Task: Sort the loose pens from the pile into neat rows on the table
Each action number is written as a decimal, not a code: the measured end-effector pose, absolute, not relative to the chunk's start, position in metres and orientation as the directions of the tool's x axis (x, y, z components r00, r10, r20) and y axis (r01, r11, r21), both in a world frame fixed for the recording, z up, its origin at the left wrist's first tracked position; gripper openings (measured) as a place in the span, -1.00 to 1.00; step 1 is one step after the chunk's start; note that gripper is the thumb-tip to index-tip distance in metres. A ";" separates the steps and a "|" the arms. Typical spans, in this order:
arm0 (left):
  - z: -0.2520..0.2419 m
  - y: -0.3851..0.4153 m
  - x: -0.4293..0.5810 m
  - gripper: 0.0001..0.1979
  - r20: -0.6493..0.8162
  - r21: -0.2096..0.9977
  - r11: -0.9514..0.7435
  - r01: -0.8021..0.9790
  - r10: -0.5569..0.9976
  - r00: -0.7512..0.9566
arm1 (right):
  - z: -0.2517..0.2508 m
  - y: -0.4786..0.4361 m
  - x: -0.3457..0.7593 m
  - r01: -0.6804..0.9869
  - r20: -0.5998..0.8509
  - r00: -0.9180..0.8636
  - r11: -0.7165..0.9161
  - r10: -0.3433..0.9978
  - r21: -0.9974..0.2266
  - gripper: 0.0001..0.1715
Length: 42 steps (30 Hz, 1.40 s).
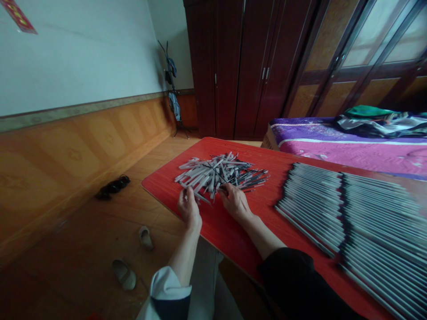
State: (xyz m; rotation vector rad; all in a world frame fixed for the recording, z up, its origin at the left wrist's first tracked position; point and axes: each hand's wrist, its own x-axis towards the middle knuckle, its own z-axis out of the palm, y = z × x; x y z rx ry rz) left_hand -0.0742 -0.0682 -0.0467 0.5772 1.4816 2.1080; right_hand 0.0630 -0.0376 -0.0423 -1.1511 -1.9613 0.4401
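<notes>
A loose pile of thin sticks, pale grey, white and black, lies jumbled on the red table. At its near left edge is my left hand, thumb up and fingers curled closed. A pale thin stick slants out from beside that thumb. My right hand reaches into the near side of the pile, fingertips pinched together among the sticks. What those fingertips hold is too small to make out. The two hands are a short way apart.
Two neat rows of grey rods with dark ends, a nearer-left row and a right row, cover the table's right side. A bed stands beyond. Shoes and a black item lie on the floor to the left.
</notes>
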 end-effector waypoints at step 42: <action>-0.051 -0.071 -0.075 -0.66 0.077 0.930 -0.310 -0.198 0.691 -0.719 | -0.043 -0.044 0.048 -0.002 0.054 -0.417 0.059 0.907 -0.998 -0.77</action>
